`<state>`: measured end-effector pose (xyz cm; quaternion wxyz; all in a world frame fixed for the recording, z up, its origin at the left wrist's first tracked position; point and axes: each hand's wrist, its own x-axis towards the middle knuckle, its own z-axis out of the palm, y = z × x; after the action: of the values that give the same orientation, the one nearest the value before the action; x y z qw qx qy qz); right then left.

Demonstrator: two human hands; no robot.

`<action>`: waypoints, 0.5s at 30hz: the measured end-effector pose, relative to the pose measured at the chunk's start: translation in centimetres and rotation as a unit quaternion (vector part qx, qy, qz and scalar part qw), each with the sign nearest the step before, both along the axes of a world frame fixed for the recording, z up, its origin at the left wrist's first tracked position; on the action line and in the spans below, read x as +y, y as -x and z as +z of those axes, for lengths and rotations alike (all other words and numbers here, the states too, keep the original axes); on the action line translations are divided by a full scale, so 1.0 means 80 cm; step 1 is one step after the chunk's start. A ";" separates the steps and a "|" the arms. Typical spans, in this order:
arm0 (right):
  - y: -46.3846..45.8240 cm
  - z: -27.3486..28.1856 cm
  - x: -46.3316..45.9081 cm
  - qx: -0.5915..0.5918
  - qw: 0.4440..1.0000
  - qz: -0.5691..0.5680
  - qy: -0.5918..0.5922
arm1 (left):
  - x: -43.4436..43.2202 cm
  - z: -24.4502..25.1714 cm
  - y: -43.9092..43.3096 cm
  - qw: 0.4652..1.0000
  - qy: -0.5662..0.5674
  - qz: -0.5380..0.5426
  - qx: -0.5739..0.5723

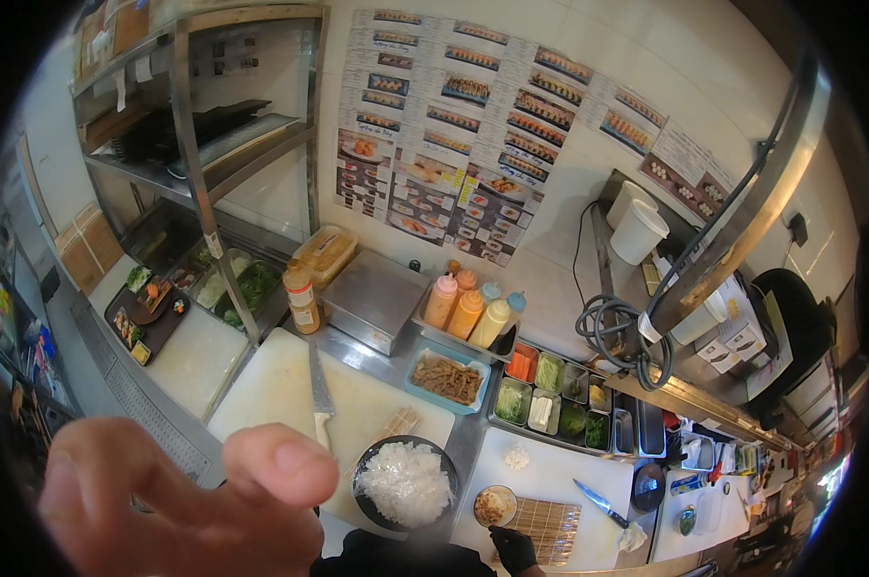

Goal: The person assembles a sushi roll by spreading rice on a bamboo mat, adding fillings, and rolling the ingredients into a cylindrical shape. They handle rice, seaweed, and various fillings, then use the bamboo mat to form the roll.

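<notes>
My bare left hand [182, 498] is very close to the camera at the lower left. Its thumb and curled fingers stand apart with nothing visible between them. My right hand [514, 549], in a black glove, is low over the left part of a bamboo rolling mat [550, 526]. Its fingertips are just below a small bowl of brown crumbly topping [495, 506]; contact cannot be made out. Between the hands, a black bowl [359, 498] is heaped with white rice [406, 483]. Above the small bowl, a little mound of white food [517, 456] lies on a white cutting board [607, 476].
A kitchen knife [320, 393] lies on the left cutting board [261, 379]; another knife [600, 503] points up-left on the right board. Behind stand a tub of brown strips [445, 379], sauce bottles [468, 315] and vegetable containers [543, 411]. A coiled cable [622, 339] hangs at right.
</notes>
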<state>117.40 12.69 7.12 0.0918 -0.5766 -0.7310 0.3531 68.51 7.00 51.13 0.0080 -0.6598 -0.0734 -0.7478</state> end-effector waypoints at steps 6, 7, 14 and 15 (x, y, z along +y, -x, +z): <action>-0.007 -0.018 -0.002 0.042 0.999 -0.018 0.009 | 0.001 0.000 0.000 1.000 -0.005 -0.001 -0.005; -0.008 -0.019 -0.002 0.049 0.998 -0.020 0.013 | 0.001 0.000 0.000 1.000 -0.008 -0.001 -0.005; -0.003 -0.011 -0.004 0.032 0.999 -0.008 -0.008 | 0.002 -0.002 -0.001 1.000 -0.012 -0.002 -0.008; -0.002 -0.009 -0.004 0.027 1.000 -0.009 -0.003 | 0.003 -0.002 -0.001 1.000 -0.013 -0.001 -0.009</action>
<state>117.56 12.40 6.39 0.1164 -0.5728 -0.7241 0.3661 68.59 7.21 50.98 0.0147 -0.6531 -0.0631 -0.7545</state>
